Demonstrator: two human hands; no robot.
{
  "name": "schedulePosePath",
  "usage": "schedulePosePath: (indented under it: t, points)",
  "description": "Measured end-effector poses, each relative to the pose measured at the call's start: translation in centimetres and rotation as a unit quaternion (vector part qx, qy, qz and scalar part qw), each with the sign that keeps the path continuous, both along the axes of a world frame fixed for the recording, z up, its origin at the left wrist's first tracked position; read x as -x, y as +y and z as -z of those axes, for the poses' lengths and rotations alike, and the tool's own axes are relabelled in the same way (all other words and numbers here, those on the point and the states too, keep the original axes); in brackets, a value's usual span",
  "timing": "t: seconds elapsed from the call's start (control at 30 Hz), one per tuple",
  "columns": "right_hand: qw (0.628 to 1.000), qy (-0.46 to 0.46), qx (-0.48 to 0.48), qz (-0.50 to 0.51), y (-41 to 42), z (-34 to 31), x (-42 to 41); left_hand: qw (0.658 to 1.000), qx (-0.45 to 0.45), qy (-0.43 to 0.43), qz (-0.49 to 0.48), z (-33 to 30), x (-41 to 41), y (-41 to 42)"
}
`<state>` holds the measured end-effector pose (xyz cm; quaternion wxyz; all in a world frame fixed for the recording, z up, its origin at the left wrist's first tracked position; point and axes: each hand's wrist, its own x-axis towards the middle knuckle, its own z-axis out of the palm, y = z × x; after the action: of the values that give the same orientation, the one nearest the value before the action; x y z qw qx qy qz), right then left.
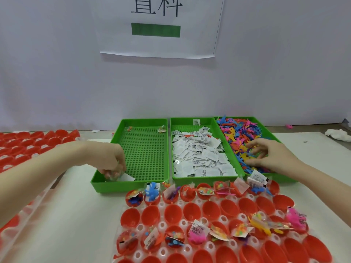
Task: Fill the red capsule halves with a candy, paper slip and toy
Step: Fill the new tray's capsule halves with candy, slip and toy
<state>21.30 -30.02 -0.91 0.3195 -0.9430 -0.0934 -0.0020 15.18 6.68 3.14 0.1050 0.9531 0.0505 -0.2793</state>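
- The person's left hand (112, 162) is down in the near-left corner of the left green tray (144, 149), fingers curled around what looks like a small clear candy bag (114, 175), with a paper slip (127, 177) lying right against it. That tray is nearly bare — only a couple of candy bags remain up at its 12 o'clock end, so supply could run out before the empty halves get filled.
- The right hand (266, 154) is in the toy tray (247, 141) at roughly 2 o'clock from the capsule grid, fingers loosely bent and raking into the pile of coloured toys (239, 135). Can't tell if it's actually got one pinched yet. The toys are tangled thin shapes, so it'd be easy to lift two at once or drag some over the rim.
- The red capsule halves (191, 211) sit in a clear holder at 6 o'clock. The far row and part of the third row are stuffed, while the second row and the nearest row look empty.
- Slips and bags poke well above the filled halves — a passing wrist could flick them out.
- The middle tray of paper slips (199, 158) is heaped high, and one slip is perched on the far rim, so spills look likely there too.
- With both hands grabbing at once, a half could end up with a doubled item or a missing one.
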Motion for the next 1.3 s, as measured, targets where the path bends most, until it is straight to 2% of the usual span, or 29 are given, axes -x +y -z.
schedulePosePath:
  t: [0.1, 0.17, 0.27, 0.33, 0.43, 0.5, 0.63, 0.73, 0.87, 0.93, 1.03, 1.13, 1.23, 1.3]
  points:
    - [0.999, -0.037, 0.011, 0.017, 0.2, 0.2, 0.0, 0.992, 0.003, -0.124, -0.003, -0.2, 0.1, -0.2]
    - [0.996, -0.066, -0.002, 0.054, 0.3, 0.2, 0.0, 0.973, 0.072, -0.215, -0.044, -0.4, 0.5, -0.4]
    - [0.993, -0.079, 0.014, 0.082, 0.4, 0.2, 0.0, 0.919, 0.178, -0.343, -0.085, -0.4, 1.8, -1.2]
    - [0.993, -0.075, 0.031, 0.086, 0.2, 0.2, -0.2, 0.873, 0.261, -0.394, -0.122, -0.2, 3.2, -1.8]
    - [0.994, -0.063, 0.014, 0.086, -0.1, -0.1, 0.0, 0.785, 0.440, -0.387, -0.201, -0.2, 5.9, -2.7]
    - [0.993, -0.070, -0.002, 0.090, -0.3, -0.3, 0.3, 0.732, 0.526, -0.359, -0.243, -0.1, 7.6, -3.0]
    - [0.989, -0.083, -0.067, 0.106, -0.5, -0.7, 1.0, 0.676, 0.613, -0.297, -0.281, 0.5, 9.5, -3.5]
    - [0.980, -0.085, -0.109, 0.142, -0.5, -0.5, 0.8, 0.648, 0.643, -0.271, -0.305, 0.5, 9.8, -4.1]
    - [0.971, -0.061, -0.162, 0.165, -0.3, -0.6, 0.5, 0.630, 0.663, -0.267, -0.304, 0.5, 9.7, -5.2]
    - [0.973, -0.106, -0.122, 0.166, -0.1, -0.8, 0.6, 0.632, 0.664, -0.269, -0.296, 0.4, 9.9, -5.5]
    - [0.964, -0.193, -0.073, 0.169, 1.0, -1.4, 1.0, 0.668, 0.641, -0.266, -0.269, 0.4, 10.1, -5.9]
    - [0.986, -0.143, -0.069, 0.049, 3.8, -1.9, 1.1, 0.703, 0.606, -0.274, -0.250, 0.2, 10.1, -6.5]
    - [0.993, -0.057, 0.065, -0.075, 6.8, -1.8, 1.0, 0.719, 0.581, -0.285, -0.256, 0.2, 9.9, -7.2]
    - [0.980, -0.032, 0.174, -0.086, 8.1, -1.5, 0.8, 0.718, 0.574, -0.292, -0.263, 0.2, 9.8, -7.4]
